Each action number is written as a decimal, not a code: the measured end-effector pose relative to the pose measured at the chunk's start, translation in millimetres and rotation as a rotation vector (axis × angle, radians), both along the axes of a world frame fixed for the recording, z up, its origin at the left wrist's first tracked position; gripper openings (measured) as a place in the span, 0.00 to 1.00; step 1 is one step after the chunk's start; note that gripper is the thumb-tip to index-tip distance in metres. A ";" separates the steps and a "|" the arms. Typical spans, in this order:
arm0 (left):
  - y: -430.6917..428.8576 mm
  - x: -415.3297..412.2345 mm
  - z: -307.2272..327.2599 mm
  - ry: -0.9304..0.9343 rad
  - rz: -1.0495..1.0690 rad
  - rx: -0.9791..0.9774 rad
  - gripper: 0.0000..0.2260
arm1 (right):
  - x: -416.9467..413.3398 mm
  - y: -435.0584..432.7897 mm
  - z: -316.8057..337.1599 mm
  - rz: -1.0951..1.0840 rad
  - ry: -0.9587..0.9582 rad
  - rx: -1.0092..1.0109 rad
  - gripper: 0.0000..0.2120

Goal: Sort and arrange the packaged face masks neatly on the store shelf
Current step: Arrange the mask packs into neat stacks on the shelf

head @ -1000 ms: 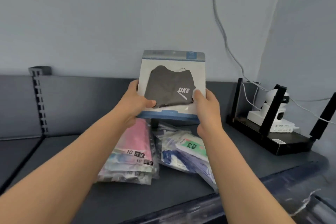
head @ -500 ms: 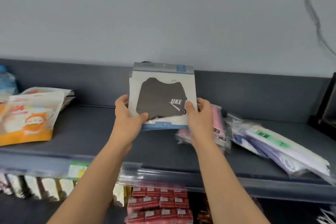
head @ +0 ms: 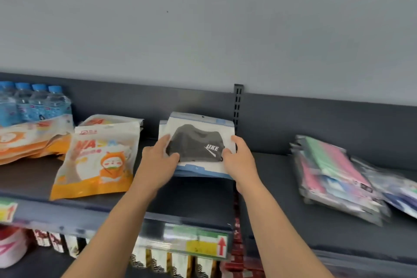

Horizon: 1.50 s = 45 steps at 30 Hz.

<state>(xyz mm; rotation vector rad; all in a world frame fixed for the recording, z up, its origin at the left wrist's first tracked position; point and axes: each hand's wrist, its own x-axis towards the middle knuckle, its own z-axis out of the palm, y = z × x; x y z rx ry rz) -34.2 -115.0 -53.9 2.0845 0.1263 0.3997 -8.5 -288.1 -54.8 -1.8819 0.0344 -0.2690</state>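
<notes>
A white and blue pack holding a dark grey mask marked UKE leans back against the rear of the dark shelf. My left hand grips its left edge, thumb on the front. My right hand grips its right edge the same way. Another pack edge shows just behind it. Orange and white cartoon mask bags lie to the left. A stack of clear packs with pink, green and blue masks lies to the right.
Small water bottles with blue caps stand at the back left. A slotted shelf upright rises just right of the held pack. Price labels line the shelf's front rail, with goods on the shelf below.
The view has swung left along the shelf. Both hands carried the grey mask pack left and down to the shelf, next to the orange bags; the coloured stack now lies far to the right.
</notes>
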 end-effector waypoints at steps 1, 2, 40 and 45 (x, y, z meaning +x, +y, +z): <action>10.6 4.4 0.4 0.021 -0.013 0.070 0.24 | 6.1 8.8 -1.9 -0.013 0.017 -0.020 0.23; 19.7 7.8 0.7 0.046 -0.033 0.136 0.22 | 11.9 16.5 -4.2 -0.026 0.031 -0.036 0.23; 164.1 37.5 -2.2 0.169 -0.194 0.848 0.48 | 58.2 105.6 -14.6 -0.066 0.215 -0.236 0.18; 162.6 39.5 -15.5 0.072 -0.276 0.827 0.42 | 56.5 103.2 -14.8 -0.023 0.189 -0.288 0.22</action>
